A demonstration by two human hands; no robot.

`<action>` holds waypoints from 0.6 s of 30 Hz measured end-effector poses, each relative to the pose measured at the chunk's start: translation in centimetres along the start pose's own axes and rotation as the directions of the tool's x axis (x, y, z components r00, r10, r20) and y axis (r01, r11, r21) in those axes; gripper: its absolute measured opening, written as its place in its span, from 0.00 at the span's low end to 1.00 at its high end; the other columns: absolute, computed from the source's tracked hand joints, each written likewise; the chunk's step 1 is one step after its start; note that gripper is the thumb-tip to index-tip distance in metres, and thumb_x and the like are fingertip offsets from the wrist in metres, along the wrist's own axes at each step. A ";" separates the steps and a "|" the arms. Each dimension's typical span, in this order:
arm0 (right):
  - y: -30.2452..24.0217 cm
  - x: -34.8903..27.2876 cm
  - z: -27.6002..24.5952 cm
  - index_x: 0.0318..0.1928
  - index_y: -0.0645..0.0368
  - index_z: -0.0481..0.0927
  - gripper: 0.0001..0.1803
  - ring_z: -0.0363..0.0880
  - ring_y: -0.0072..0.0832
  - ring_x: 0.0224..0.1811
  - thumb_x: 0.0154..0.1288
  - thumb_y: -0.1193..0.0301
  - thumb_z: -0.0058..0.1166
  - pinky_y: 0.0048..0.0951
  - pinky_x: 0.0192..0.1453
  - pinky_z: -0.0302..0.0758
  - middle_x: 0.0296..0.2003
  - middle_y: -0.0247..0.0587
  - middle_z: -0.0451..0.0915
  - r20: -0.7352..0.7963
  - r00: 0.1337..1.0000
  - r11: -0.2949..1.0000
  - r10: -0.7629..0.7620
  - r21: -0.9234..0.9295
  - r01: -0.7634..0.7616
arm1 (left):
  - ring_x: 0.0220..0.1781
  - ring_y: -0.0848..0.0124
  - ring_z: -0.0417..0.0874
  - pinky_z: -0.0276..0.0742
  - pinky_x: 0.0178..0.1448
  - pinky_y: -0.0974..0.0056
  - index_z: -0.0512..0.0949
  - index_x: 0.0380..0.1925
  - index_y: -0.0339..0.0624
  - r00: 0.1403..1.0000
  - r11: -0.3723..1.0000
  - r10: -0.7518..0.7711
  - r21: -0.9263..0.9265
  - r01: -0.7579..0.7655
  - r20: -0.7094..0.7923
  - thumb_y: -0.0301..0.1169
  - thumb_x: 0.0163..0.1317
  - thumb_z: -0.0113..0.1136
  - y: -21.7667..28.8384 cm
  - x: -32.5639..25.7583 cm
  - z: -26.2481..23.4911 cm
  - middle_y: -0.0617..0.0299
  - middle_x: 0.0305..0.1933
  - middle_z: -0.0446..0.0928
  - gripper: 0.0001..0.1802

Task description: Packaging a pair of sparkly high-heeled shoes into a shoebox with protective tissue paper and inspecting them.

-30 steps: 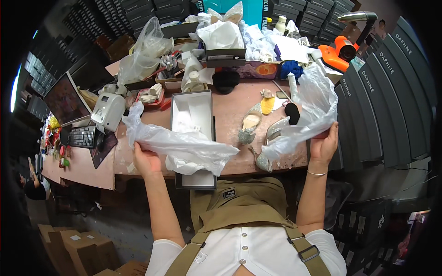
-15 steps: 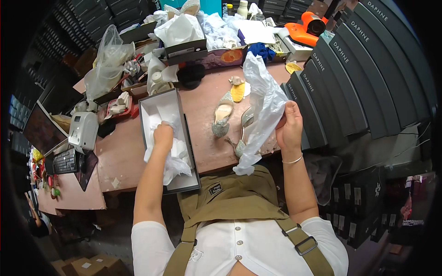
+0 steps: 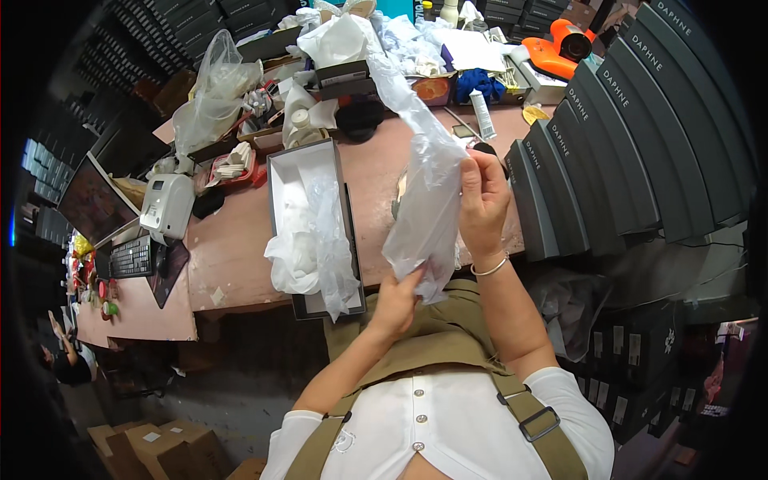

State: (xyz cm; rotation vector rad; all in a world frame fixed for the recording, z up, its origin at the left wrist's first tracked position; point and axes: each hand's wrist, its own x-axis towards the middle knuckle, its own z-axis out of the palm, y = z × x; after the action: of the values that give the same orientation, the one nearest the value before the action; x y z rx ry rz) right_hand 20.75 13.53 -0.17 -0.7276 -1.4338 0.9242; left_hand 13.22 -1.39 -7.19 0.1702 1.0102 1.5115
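While the right hand (image 3: 480,196) pinches the top of the thin white sheet (image 3: 428,200) and the left hand (image 3: 398,302) pinches its bottom, the sheet hangs long and upright between them, just right of the open box (image 3: 282,172) on the table (image 3: 232,248).

Even overhead light falls on the cluttered pinkish-brown wooden surface (image 3: 240,240), leaving it bright and largely free of hard shadow. The crinkled translucent white plastic bag (image 3: 428,192) held up at centre catches the light and glares pale, its folds washed out near the top. White tissue paper in the open grey shoe box (image 3: 308,232) is close to overexposed. Below the surface edge the floor sinks into deep shade. Fisheye distortion bends the stacked dark grey boxes (image 3: 632,136) at right, and a black vignette rings the frame. Focus is sharp centrally, softer toward the rim.
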 end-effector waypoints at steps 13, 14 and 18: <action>1.1 -0.9 -6.2 0.37 0.59 0.74 0.11 0.59 0.09 0.26 0.73 0.64 0.48 0.14 0.28 0.59 0.26 0.21 0.68 -0.010 0.963 0.958 0.271 0.105 -0.268 | 0.63 0.68 0.69 0.61 0.67 0.60 0.64 0.63 0.35 0.812 0.988 -0.152 0.052 0.149 0.563 0.43 0.66 0.55 1.1 -1.0 -4.3 0.55 0.61 0.71 0.31; 0.9 -1.1 -6.3 0.37 0.59 0.74 0.11 0.60 0.09 0.25 0.73 0.64 0.48 0.13 0.28 0.60 0.26 0.21 0.68 0.067 0.958 0.945 0.279 0.157 -0.287 | 0.66 0.67 0.67 0.59 0.69 0.59 0.63 0.64 0.35 0.773 0.986 -0.134 0.006 0.167 0.620 0.45 0.67 0.54 1.5 -0.6 -4.1 0.54 0.63 0.69 0.32; -0.3 -1.2 -7.1 0.37 0.59 0.73 0.11 0.68 0.12 0.27 0.73 0.65 0.47 0.15 0.33 0.67 0.28 0.25 0.73 0.395 0.865 0.782 0.310 0.412 -0.468 | 0.71 0.65 0.60 0.50 0.73 0.58 0.57 0.67 0.34 0.927 0.961 0.010 0.254 -0.113 0.375 0.57 0.64 0.49 4.4 1.7 -3.4 0.52 0.69 0.62 0.43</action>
State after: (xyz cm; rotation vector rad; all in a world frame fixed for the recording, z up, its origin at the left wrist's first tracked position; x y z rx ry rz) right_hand 27.90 13.17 -0.72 -0.5078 -1.2339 1.7308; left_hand 7.45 -1.00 -7.09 0.6656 0.9052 1.3252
